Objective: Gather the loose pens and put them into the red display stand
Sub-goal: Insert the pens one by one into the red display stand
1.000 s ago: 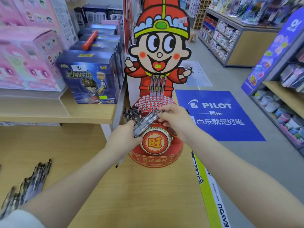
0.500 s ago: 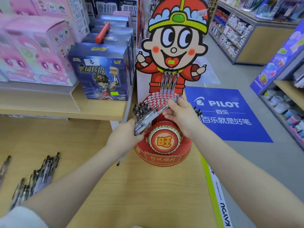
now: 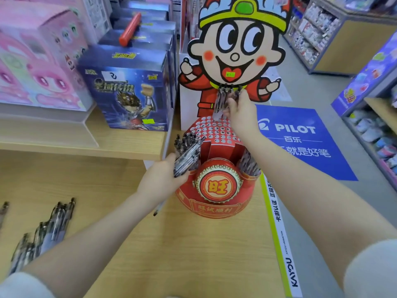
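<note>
The red display stand (image 3: 214, 203) sits at the wooden counter's right end, topped by a perforated red dome (image 3: 212, 132) and backed by a cartoon cutout. My left hand (image 3: 160, 179) grips a bundle of clear black pens (image 3: 187, 157) beside the stand's left pocket. My right hand (image 3: 240, 112) pinches one pen (image 3: 218, 108) upright over the dome's back holes, next to a few pens standing there. Several loose pens (image 3: 46, 231) lie on the counter at the lower left.
The wooden counter (image 3: 182, 250) ends at a yellow-green edge strip (image 3: 277, 233) on the right. Blue boxes (image 3: 126, 89) and pink boxes (image 3: 36, 67) fill the raised shelf to the left. A blue PILOT floor mat (image 3: 300, 143) and store shelves lie beyond.
My right hand drew one pen out of the left hand's bundle and carried it up to the back of the dome. The left hand stayed beside the stand.
</note>
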